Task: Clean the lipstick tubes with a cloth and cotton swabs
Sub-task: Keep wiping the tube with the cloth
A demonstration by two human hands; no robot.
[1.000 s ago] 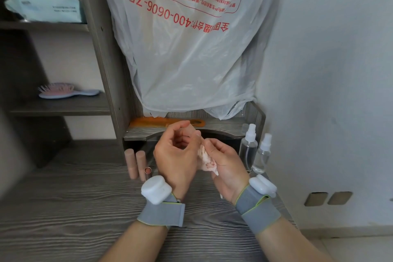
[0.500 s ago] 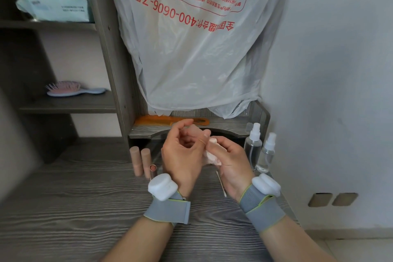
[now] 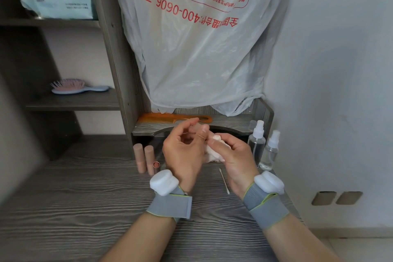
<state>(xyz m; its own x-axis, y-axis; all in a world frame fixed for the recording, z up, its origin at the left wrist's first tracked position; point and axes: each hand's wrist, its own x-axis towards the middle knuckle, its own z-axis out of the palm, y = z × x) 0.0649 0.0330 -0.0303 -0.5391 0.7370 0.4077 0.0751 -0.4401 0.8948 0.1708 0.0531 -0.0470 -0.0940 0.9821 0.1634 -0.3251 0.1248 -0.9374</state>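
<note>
Though clear-walled, hard to read for fill: two spray bottles (image 3: pixel 256 144), white-capped, upright, side by side at 2 o'clock from the hands, near the wall. On the shelf unit (image 3: pixel 110 49): pale blue packet (image 3: pixel 59 6) in the top compartment at 10 o'clock, pink hairbrush (image 3: pixel 74 88) lying in the one below, orange comb (image 3: pixel 168 117) flat on the low ledge at 12 o'clock, just behind the fingers. Above that ledge, a hanging plastic bag (image 3: pixel 202 53) with red print; contents not discernible.

Pinched between curled thumb and fingers of left hand (image 3: pixel 185 153): a pinkish lipstick tube (image 3: pixel 196 128), blurred, long axis tilted, upper end toward 1 o'clock; cap end or base end, cannot tell. Sits at the fingertips, above the palm, clear of the desk (image 3: pixel 63 208). Just at its 3 o'clock side: white cloth (image 3: pixel 214 154), pink-stained, bunched in right hand (image 3: pixel 236 157), fingers curled round it; actual contact hidden by the thumbs.

At 9 o'clock from left hand: two standing tubes (image 3: pixel 139 157), upright on the desk, close together, with a small open copper-rimmed piece (image 3: pixel 156 164) just beside at their 3 o'clock. Cotton swab (image 3: pixel 224 181) flat on the desk at 6 o'clock below the cloth, between the wrists, long axis running 11 to 5 o'clock. Grey wristbands (image 3: pixel 170 206) with white pucks on both wrists.
</note>
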